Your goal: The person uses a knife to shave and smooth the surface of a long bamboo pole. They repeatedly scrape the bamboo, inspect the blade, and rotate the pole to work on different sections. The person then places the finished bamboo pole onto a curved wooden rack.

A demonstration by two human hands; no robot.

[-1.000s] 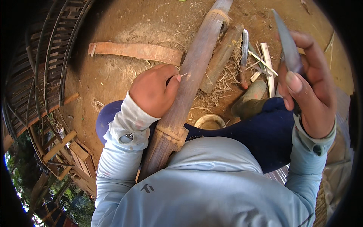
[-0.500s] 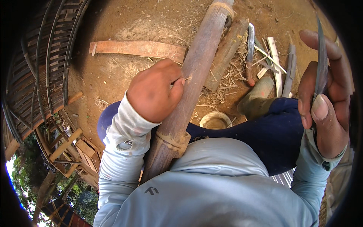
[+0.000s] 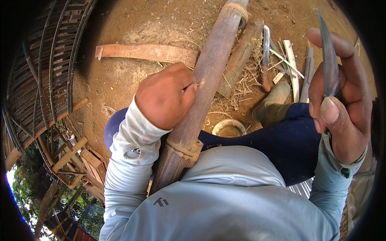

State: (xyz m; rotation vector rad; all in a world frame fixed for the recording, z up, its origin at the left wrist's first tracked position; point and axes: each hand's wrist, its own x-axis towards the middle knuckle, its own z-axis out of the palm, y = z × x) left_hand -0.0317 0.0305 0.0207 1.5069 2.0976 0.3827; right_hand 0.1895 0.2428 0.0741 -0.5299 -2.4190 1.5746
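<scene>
A thick brown bamboo pole (image 3: 209,66) slants from my lap up toward the far side, with raised joint rings. My left hand (image 3: 165,96) is closed in a fist against the pole's left side. A small pale splinter-like bit shows at its thumb tip; what lies inside the fist is hidden. Raised at the right, my right hand (image 3: 348,108) grips a small knife (image 3: 331,66). Its dark, pointed blade stands up between thumb and fingers, apart from the pole; the handle is mostly hidden by the hand.
A bent wooden strip (image 3: 146,51) lies on the dirt. Beyond my boot (image 3: 277,96) are a large knife (image 3: 266,56), a log (image 3: 241,60), shavings and pale split strips (image 3: 292,70). A shallow bowl (image 3: 228,127) sits near my legs. A slatted bamboo structure (image 3: 52,60) stands left.
My right hand has shifted slightly left with the small knife, and the blade now shows more of its flat side. My left hand and the pole stay nearly still.
</scene>
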